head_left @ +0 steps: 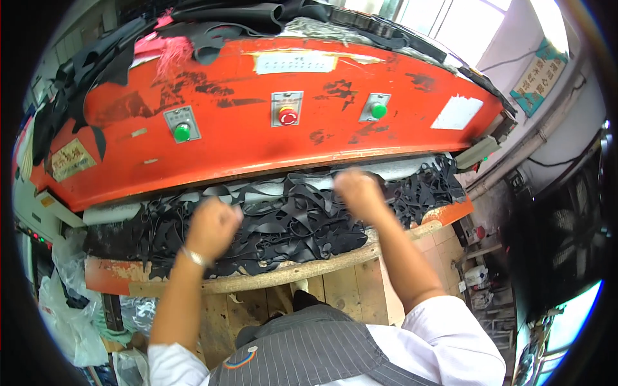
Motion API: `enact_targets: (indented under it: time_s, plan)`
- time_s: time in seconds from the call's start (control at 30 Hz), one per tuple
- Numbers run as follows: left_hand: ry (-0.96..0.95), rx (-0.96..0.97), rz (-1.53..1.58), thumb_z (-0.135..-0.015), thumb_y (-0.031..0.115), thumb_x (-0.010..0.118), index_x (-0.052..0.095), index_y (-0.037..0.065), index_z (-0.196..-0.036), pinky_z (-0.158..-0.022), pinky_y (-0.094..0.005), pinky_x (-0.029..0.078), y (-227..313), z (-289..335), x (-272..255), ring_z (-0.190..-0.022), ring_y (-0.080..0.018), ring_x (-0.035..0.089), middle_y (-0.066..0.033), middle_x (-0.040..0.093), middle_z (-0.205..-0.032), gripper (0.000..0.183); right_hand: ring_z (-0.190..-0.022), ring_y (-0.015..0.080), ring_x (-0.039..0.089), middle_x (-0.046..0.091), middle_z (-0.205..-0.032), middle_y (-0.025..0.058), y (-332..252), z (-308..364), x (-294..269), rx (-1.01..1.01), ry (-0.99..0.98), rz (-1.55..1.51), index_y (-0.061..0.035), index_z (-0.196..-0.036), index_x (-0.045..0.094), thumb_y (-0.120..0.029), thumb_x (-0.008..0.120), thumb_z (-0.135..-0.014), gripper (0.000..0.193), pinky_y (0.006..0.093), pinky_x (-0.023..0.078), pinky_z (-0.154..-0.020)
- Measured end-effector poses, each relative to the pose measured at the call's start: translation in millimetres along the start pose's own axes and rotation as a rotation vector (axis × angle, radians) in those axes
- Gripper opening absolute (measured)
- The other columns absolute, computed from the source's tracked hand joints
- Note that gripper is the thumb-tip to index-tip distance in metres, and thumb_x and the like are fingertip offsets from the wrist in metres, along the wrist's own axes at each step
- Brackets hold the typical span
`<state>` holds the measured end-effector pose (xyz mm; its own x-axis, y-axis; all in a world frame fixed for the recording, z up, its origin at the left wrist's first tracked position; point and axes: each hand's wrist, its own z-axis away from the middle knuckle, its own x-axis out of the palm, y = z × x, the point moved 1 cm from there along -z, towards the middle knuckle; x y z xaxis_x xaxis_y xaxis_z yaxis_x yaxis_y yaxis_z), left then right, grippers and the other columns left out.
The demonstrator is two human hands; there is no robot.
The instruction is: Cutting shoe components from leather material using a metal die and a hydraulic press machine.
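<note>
A tangled heap of black leather-like offcut strips (290, 212) covers the bed in front of a big red machine. My left hand (214, 228), with a pale bracelet at the wrist, is over the left part of the heap, fingers curled and thumb toward the right. Farther off and to the right, my right hand (360, 193) is also closed, over the heap's back edge. Dark strips lie close against both hands, but what the fingers hold, if anything, is hidden. Behind the heap a whitish pad (402, 168) shows.
The red machine front (238, 141) carries two green buttons (182, 132) and a red knob (288, 116). Dark sheets (238, 16) and pink fringe (172, 56) lie on top. A worn wooden rail (290, 275) edges the bed. Plastic bags (71, 321) stand at left; a black fan (570, 206) at right.
</note>
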<state>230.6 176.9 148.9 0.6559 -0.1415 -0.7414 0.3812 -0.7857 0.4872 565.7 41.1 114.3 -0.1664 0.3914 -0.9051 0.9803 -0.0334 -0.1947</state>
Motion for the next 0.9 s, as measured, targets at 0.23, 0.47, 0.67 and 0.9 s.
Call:
enact_targets:
  time_s: [0.23, 0.47, 0.67, 0.9]
  plan:
    - [-0.240, -0.055, -0.047, -0.074, 0.033, 0.076, 0.069, 0.003, -0.102, -0.078, -0.0415, 0.049, 47.4, 114.6, 41.5, -0.090, -0.0335, 0.059, -0.0118, 0.063, -0.094, 0.042, -0.103, 0.0298, 0.056, 0.060, -0.108, 0.0097, -143.0, 98.2, 39.9, -0.144, -0.232, -0.277, -0.0029, -0.114, 0.061, -0.028, 0.081, -0.066, 0.058, 0.0373, 0.047, -0.088]
    - [-0.066, -0.062, -0.035, -0.069, 0.029, 0.078, 0.071, 0.003, -0.082, -0.071, -0.0406, 0.048, 44.5, 103.9, 59.6, -0.077, -0.0321, 0.058, -0.0119, 0.062, -0.079, 0.030, -0.096, 0.0267, 0.057, 0.060, -0.095, 0.0086, -148.0, 92.0, 49.7, -0.087, -0.183, -0.177, -0.0065, -0.094, 0.063, -0.022, 0.083, -0.058, 0.044, 0.0360, 0.048, -0.083]
    - [-0.383, -0.148, -0.041, -0.067, 0.039, 0.081, 0.073, 0.009, -0.078, -0.068, -0.0387, 0.049, 30.1, 70.5, 43.4, -0.076, -0.0292, 0.061, -0.0083, 0.063, -0.075, 0.033, -0.097, 0.0299, 0.062, 0.065, -0.097, 0.0116, -124.1, 50.8, 27.6, -0.173, -0.580, -0.275, -0.0062, -0.101, 0.068, -0.033, 0.077, -0.070, 0.042, 0.0385, 0.051, -0.082]
    - [-0.464, 0.016, -0.379, -0.061, 0.065, 0.077, 0.039, 0.015, -0.147, -0.106, -0.0613, 0.028, 30.6, -34.0, 77.3, -0.136, -0.0408, 0.033, -0.0228, 0.036, -0.148, 0.106, -0.100, 0.0381, 0.062, 0.064, -0.105, 0.0214, -50.3, -134.2, 40.9, 0.210, 0.066, -0.386, 0.0005, -0.106, 0.063, -0.042, 0.062, -0.089, 0.046, 0.0453, 0.051, -0.085]
